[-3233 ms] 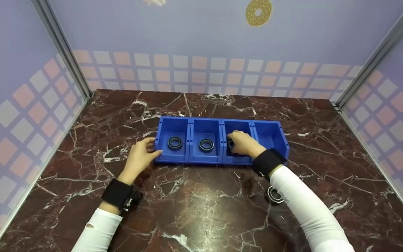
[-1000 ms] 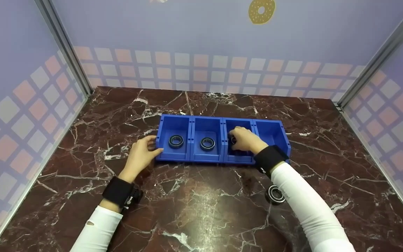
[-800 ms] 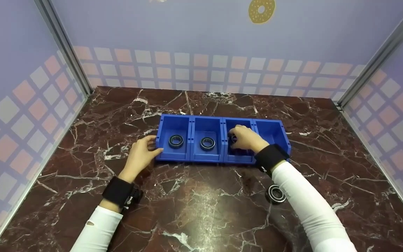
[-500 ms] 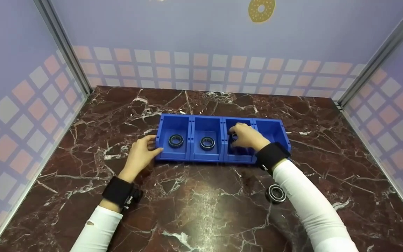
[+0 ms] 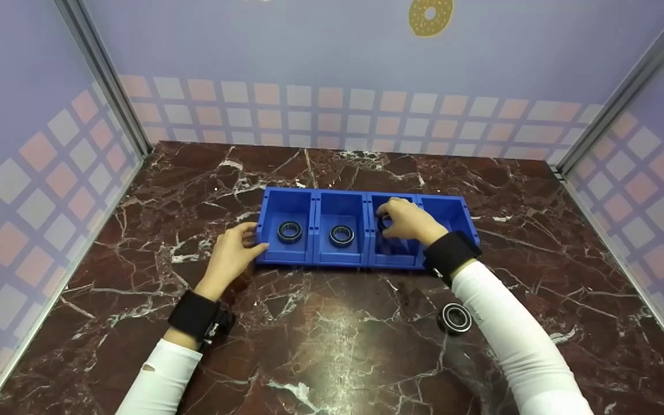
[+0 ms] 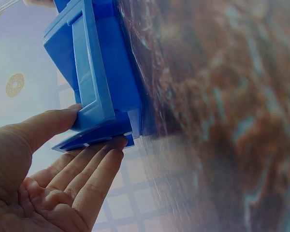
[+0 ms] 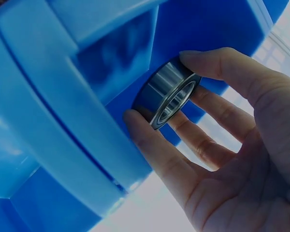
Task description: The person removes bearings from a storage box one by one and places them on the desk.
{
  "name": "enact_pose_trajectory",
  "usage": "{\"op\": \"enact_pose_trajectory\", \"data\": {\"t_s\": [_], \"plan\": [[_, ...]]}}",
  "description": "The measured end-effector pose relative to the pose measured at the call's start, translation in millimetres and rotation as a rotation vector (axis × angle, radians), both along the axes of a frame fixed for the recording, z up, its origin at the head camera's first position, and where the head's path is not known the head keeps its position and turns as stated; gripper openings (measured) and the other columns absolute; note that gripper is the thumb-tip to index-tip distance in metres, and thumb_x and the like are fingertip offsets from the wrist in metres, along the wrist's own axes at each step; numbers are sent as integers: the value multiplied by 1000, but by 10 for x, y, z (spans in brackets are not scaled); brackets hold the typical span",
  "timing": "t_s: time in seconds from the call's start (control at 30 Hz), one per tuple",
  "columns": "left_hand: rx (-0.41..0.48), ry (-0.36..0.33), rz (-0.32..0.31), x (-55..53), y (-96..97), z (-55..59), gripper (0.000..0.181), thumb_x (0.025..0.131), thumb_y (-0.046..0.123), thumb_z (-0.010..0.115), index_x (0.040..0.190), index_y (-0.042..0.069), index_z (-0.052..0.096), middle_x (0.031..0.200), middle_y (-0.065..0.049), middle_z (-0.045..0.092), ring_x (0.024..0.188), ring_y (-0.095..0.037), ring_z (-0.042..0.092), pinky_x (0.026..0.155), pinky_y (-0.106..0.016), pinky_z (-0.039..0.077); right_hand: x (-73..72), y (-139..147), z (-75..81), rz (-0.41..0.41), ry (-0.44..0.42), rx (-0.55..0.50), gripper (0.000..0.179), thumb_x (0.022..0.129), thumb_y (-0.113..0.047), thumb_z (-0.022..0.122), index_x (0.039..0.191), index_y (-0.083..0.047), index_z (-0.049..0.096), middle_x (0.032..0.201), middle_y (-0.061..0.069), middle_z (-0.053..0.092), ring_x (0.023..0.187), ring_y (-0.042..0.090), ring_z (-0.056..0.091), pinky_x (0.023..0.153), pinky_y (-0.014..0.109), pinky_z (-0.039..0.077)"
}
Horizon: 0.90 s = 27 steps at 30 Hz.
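Observation:
A row of joined blue storage bins (image 5: 340,259) stands on the table. My left hand (image 5: 231,253) holds its left end, thumb at the front corner and fingers along the outer side wall. My right hand (image 5: 410,222) reaches into the third bin from the left. There it pinches a ball bearing (image 7: 166,92) by its outer rim between thumb and fingers, the ring tilted inside the bin. In the head view the fingers partly cover this bearing. One bearing (image 5: 290,240) lies flat in the first bin, another bearing (image 5: 341,244) in the second.
A further bearing (image 5: 455,319) lies on the dark red marble table (image 5: 309,323), beside the right sleeve (image 5: 510,328). The rightmost bin (image 5: 444,210) is partly behind the right hand and wrist. Patterned panels (image 5: 338,52) enclose the back and sides.
My right hand has risen slightly and shifted a little right with the bearing, still within the third bin. The left hand keeps its hold on the bins' left end.

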State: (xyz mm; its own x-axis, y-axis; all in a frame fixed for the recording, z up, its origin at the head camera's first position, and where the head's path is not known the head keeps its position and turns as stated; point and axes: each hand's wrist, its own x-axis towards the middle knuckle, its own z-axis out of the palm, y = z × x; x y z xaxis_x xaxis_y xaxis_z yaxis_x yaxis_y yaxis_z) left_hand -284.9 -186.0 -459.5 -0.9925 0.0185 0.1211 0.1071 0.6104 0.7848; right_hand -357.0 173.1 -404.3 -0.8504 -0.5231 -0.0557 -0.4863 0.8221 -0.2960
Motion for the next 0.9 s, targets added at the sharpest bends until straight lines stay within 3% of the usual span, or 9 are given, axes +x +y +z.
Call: {"op": "enact_pose_trajectory", "data": {"t_s": [0.23, 0.9], "plan": [[-2, -2, 6, -13, 6, -2, 51, 93, 6, 77, 136, -12, 58, 125, -34, 65, 111, -44, 69, 98, -52, 55, 12, -3, 56, 14, -8, 4, 41, 83, -3, 76, 123, 6, 70, 120, 24, 68, 116, 41, 61, 102, 53, 49], [11, 7, -2, -12, 7, 3, 50, 91, 5, 78, 134, -13, 59, 124, -34, 66, 110, -44, 69, 97, -50, 56, 78, 19, 196, -3, 8, -10, 38, 85, -5, 75, 122, 4, 72, 118, 23, 65, 109, 39, 59, 98, 53, 49]]}}
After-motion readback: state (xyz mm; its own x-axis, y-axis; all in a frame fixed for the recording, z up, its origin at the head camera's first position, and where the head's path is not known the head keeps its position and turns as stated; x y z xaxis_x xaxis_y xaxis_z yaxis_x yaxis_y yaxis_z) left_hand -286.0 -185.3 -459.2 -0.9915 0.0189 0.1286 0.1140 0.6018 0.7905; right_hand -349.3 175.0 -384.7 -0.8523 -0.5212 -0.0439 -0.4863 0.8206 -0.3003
